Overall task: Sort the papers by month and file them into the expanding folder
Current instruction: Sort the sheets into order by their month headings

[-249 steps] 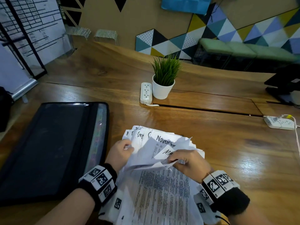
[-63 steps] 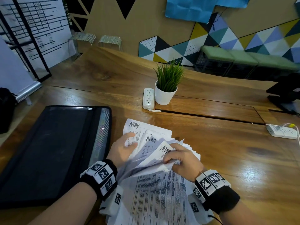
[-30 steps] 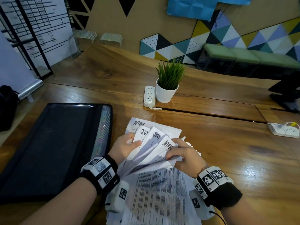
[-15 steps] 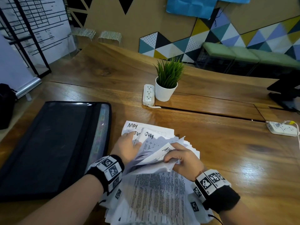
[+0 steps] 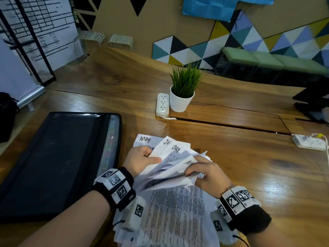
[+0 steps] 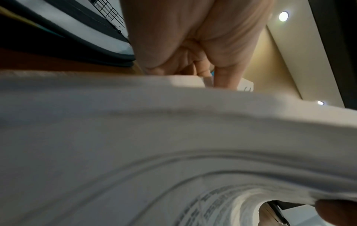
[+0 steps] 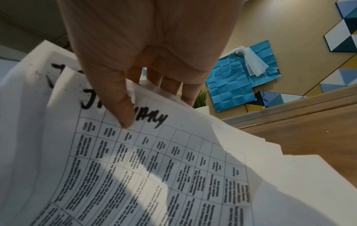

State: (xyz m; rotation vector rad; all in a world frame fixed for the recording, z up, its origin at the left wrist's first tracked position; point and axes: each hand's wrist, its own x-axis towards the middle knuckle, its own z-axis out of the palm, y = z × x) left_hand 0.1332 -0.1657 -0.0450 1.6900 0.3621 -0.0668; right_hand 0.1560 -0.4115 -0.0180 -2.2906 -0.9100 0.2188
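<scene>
Sorting only: left hand (image 5: 140,160) and right hand (image 5: 207,172) pinch fanned white month-labelled papers (image 5: 175,157); closed black expanding folder (image 5: 53,161), lower left, awaits filing

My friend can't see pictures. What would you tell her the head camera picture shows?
Two hands, left and right, leaf through a stack of white printed papers labelled May and July on a brown wooden table. A closed black expanding folder lies left of them; a green plant in a white pot stands behind.

wooden table (image 5: 240,166) | on it: black expanding folder (image 5: 53,163), papers (image 5: 178,216), potted plant (image 5: 181,100), two power strips (image 5: 162,105)
</scene>
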